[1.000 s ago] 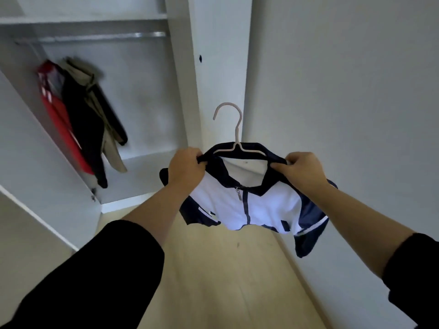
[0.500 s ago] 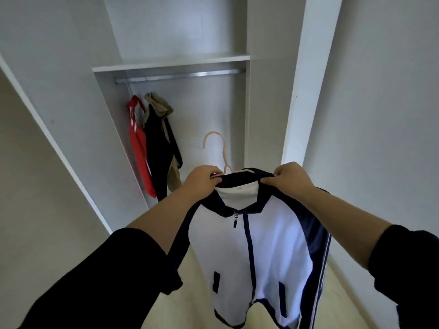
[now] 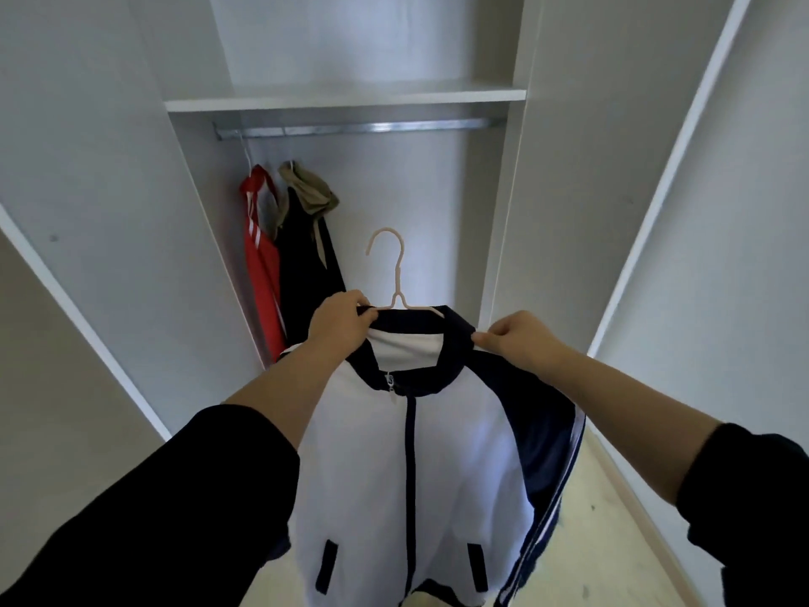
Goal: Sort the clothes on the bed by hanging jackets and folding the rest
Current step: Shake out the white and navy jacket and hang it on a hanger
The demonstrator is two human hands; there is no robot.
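While left hand [image 3: 339, 324] and right hand [image 3: 521, 341] fingers [image 3: 485, 339] clamp its collar [image 3: 411, 319], jacket [image 3: 363, 453] hangs below.

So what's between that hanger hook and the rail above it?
In the head view, only bare wardrobe back wall lies between the hanger hook and the rail; the hung jackets sit further left.

The jacket [image 3: 416, 453] is at lower centre, on a hanger [image 3: 396, 278] whose hook stands above the collar. The left hand [image 3: 339, 326] holds the collar's left end, the right hand [image 3: 521, 339] its right. Behind, at upper centre, a rail [image 3: 359, 127] runs under a shelf [image 3: 346, 100], with hung clothes [image 3: 302, 265] at the rail's left end.
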